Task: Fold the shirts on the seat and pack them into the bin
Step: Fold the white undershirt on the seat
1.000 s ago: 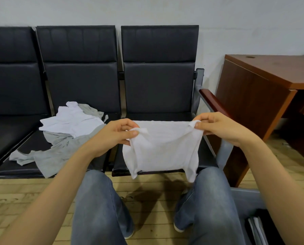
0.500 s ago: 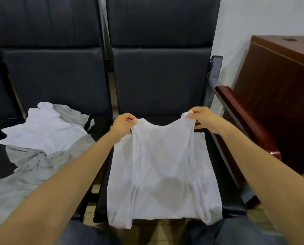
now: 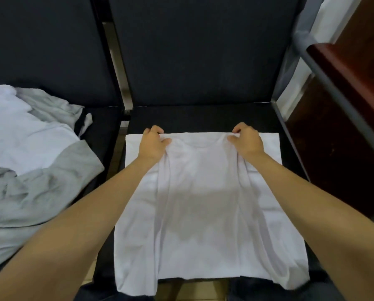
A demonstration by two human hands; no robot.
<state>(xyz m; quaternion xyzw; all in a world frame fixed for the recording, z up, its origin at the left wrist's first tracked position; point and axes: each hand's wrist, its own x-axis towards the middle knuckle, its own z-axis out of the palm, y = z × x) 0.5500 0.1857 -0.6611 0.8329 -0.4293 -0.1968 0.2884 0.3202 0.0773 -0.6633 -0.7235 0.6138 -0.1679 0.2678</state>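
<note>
Your left hand [image 3: 154, 144] is pinching the far edge of the white shirt [image 3: 201, 203] left of centre, and your right hand [image 3: 245, 141] is gripping that edge right of centre. The shirt is lying spread over the dark seat [image 3: 203, 117] mid-frame, its near hem hanging off the front. A heap of grey and white shirts [image 3: 29, 159] is lying at the left edge

White shirt [image 3: 199, 203]: 1.0 s ago it hung in the air between both hands. At 0.5 s it was half draped on the seat [image 3: 203, 118]. It is now spread flat there, top edge at mid frame, hem over the front lip at the bottom. Left hand [image 3: 153, 144] and right hand [image 3: 246, 142] have dropped to the seat, each pinching that top edge. The view has tilted down and closer, leaving only a sliver of floor [image 3: 203, 288] at the bottom.
</note>
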